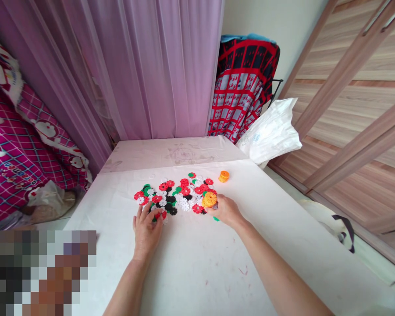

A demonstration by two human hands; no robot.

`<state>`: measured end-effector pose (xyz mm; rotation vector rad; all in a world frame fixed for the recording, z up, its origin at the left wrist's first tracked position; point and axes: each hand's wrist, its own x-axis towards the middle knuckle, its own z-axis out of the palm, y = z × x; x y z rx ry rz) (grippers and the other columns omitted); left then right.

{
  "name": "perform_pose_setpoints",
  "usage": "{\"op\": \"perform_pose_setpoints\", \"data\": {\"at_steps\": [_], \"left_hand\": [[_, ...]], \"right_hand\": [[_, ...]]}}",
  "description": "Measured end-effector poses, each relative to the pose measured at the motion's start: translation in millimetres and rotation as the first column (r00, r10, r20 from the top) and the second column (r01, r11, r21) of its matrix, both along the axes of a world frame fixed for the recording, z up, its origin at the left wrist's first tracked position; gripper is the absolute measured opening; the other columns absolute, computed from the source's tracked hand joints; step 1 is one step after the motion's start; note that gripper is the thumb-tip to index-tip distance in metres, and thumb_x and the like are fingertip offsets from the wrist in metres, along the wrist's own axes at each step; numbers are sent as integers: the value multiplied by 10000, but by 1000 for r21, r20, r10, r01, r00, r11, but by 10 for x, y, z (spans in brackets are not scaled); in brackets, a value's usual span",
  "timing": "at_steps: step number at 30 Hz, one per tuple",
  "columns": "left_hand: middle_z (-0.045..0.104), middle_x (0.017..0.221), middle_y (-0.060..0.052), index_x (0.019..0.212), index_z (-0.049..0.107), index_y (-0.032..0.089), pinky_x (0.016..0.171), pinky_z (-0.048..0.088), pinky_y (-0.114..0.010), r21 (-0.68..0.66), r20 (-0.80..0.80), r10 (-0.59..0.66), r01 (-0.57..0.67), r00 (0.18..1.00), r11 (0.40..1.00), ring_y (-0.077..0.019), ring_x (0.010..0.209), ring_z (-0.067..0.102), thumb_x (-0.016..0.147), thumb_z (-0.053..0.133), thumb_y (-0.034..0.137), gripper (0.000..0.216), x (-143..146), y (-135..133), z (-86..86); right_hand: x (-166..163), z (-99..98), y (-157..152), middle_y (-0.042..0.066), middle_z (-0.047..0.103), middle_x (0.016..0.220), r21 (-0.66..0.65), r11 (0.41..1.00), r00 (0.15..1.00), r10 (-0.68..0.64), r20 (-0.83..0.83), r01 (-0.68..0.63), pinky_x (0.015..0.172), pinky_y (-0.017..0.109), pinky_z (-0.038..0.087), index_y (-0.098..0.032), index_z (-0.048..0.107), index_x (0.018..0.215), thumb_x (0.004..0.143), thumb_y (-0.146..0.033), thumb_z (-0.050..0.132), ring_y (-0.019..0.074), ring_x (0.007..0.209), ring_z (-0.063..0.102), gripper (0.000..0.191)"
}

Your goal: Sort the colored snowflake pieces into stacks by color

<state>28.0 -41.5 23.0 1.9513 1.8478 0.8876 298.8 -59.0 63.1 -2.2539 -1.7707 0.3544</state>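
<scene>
Small notched plastic discs in red, white, black and green lie in a loose pile [185, 203] across the middle of the white-covered table. At the pile's right edge, my right hand [228, 210] is closed around a stack of orange notched discs [209, 199]. My left hand [147, 228] rests at the near left edge of the pile, palm down. Its fingers are apart and touch the red and white discs there. Beyond my right hand, a second short stack of orange discs [224, 176] stands by itself on the cloth.
The table [197, 263] has a pale cover with a floral strip at its far end. Purple curtains [164, 66] hang behind it. A white bag [271, 131] stands off the far right corner, by wooden wardrobe doors [355, 118]. Pink checked fabric [29, 145] hangs at left.
</scene>
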Motion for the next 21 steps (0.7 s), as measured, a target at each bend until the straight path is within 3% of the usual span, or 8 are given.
{"op": "perform_pose_setpoints", "data": {"at_steps": [10, 21], "left_hand": [[510, 1455, -27, 982, 717, 310, 1120, 270, -615, 21, -28, -32, 33, 999, 999, -312, 1435, 308, 863, 511, 289, 239, -53, 21, -81], [558, 1410, -7, 958, 721, 321, 1123, 280, -598, 60, -67, -22, 26, 998, 998, -307, 1417, 340, 869, 488, 352, 251, -87, 34, -149]], "right_hand": [[607, 20, 58, 47, 714, 951, -9, 993, 993, -114, 13, 114, 618, 235, 366, -202, 680, 933, 760, -445, 659, 187, 824, 649, 300], [1164, -151, 214, 66, 722, 979, -23, 980, 977, -193, 89, 195, 635, 255, 390, -215, 696, 1008, 763, -468, 641, 221, 876, 661, 357]]}}
